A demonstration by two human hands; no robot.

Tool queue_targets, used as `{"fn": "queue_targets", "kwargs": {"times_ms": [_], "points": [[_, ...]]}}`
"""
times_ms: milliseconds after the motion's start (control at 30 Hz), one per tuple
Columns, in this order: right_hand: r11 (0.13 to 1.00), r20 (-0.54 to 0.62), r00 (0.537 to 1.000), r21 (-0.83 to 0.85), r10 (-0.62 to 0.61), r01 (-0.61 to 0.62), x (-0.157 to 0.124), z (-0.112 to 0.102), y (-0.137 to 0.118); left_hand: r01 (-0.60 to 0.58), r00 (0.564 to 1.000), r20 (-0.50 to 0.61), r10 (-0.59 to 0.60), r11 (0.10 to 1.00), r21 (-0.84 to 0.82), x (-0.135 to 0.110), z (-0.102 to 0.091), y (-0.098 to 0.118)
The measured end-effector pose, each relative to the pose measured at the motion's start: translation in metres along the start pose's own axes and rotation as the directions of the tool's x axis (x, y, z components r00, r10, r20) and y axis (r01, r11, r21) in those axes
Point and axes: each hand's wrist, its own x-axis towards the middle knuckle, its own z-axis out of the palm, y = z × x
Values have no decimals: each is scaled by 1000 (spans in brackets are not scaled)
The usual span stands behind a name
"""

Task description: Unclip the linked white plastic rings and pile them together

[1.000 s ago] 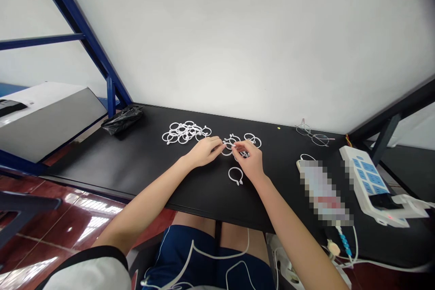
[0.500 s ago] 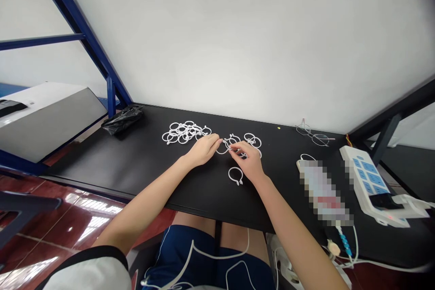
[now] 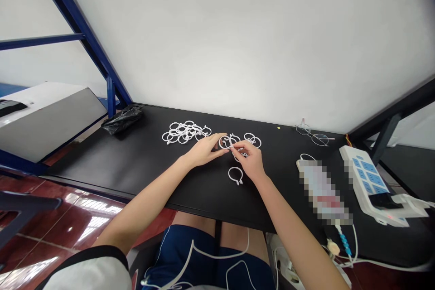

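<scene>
Over the black table, my left hand [image 3: 205, 150] has its thumb and fingers around the left side of a white curtain ring [image 3: 220, 145]. My right hand [image 3: 249, 158] pinches the lower right edge of this same ring, near the small knobbed ends. More white rings lie behind and partly under my right hand, some hidden by it. A single ring [image 3: 229, 175] lies on the table just in front of my hands. To the left of my left hand is a loose heap of white rings [image 3: 183, 132]. Two overlapping rings [image 3: 252, 139] rest beyond my right hand.
The black table [image 3: 142, 163] meets a white wall behind. A crumpled black plastic bag [image 3: 123, 119] lies at its left end. On the right are eyeglasses [image 3: 314, 135], a blurred-out phone [image 3: 322, 192] with a cable, and a white power strip [image 3: 369, 186].
The ring between my hands has turned and now shows rounder and higher. My left thumb has come down and away from the fingers, and my right hand has barely shifted.
</scene>
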Motion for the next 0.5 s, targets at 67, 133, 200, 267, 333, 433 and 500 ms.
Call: {"fn": "queue_targets", "kwargs": {"times_ms": [67, 133, 200, 267, 333, 433, 500], "points": [[1000, 0, 1000, 14, 20, -20, 1, 0, 0, -9, 1000, -2, 9, 1000, 9, 0, 0, -1], [999, -2, 999, 25, 34, -34, 1, -1, -1, -21, 1000, -4, 21, 1000, 13, 0, 1, -2], [999, -2, 999, 33, 39, -38, 2, -1, -1, -27, 1000, -4, 27, 1000, 14, 0, 0, -2], [999, 0, 999, 37, 39, -39, 2, -1, -1, -25, 1000, -3, 25, 1000, 13, 0, 0, -1], [998, 0, 999, 38, 43, -43, 2, -1, -1, -23, 1000, 0, 23, 1000, 9, 0, -1, 0], [998, 1, 999, 41, 46, -46, 2, -1, -1, -18, 1000, -2, 18, 1000, 7, 1, -3, 1], [998, 2, 999, 49, 42, -42, 2, -1, -1, -13, 1000, -9, 13, 1000, 7, 1, -3, 0]]}}
